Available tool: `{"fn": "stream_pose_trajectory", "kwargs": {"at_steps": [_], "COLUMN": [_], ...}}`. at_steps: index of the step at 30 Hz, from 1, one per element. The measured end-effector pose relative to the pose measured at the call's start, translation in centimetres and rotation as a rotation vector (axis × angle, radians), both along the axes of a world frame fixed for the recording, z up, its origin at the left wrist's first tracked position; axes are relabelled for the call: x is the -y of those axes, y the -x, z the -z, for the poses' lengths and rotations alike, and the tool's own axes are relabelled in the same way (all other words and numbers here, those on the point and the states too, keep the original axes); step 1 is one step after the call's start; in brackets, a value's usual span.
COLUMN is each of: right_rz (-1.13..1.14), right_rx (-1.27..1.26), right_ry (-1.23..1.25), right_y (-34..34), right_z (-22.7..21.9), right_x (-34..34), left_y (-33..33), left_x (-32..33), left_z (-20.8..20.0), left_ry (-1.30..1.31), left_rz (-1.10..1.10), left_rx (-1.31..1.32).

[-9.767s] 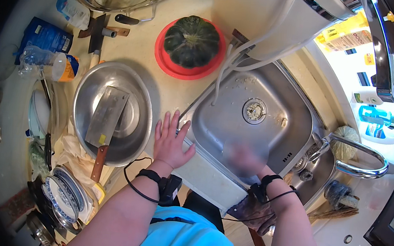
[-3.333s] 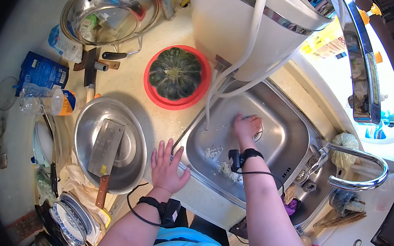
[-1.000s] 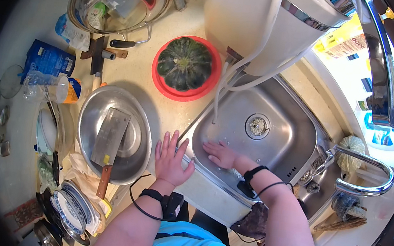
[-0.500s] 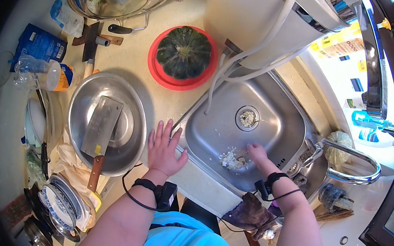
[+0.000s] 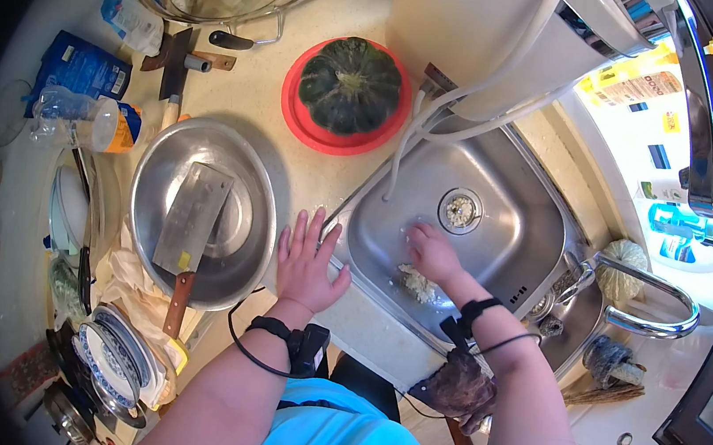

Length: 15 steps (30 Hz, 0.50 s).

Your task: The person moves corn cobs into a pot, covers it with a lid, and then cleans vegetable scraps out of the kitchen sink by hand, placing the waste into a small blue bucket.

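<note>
My left hand (image 5: 309,263) rests with fingers spread on the counter edge beside the sink's near left rim, holding nothing. Inside the steel sink (image 5: 514,175), my right hand (image 5: 433,253) is low over the bottom, its fingers curled together and pointing left. Whatever they hold, if anything, is hidden beneath the hand. A small heap of whitish crumbs (image 5: 416,285) lies just below this hand, partly covered by it. More pale bits sit in the round drain strainer (image 5: 460,209), beyond the hand.
Left of the sink, a cleaver (image 5: 193,220) lies across a steel basin (image 5: 230,274). A dark green pumpkin (image 5: 350,86) sits on a red plate (image 5: 298,117). White hoses (image 5: 402,153) hang into the sink; a curved faucet (image 5: 651,325) stands at right.
My right hand has moved left and away from me, past the crumb heap. My left hand stays in place on the counter. The whole view has shifted slightly.
</note>
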State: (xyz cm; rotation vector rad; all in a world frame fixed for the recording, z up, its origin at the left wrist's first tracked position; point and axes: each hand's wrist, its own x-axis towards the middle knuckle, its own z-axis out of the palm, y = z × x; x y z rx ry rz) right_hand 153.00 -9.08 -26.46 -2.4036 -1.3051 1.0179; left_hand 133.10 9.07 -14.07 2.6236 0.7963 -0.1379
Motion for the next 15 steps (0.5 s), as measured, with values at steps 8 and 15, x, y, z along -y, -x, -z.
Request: {"fn": "stream_pose_trajectory", "kwargs": {"at_steps": [8,15], "right_rz": [-0.466,0.151], "right_rx": [0.015,-0.243], "right_ry": [0.002,0.019], "right_y": [1.8,1.7], "right_z": [1.6,1.5], "right_x": [3.0,9.1], "left_y": [-0.1,-0.1], "left_x": [0.1,0.1], "left_z": [0.0,-0.1], "left_ry": [-0.013,-0.016], "left_rz": [-0.002,0.006], "left_rx": [-0.003,0.07]}}
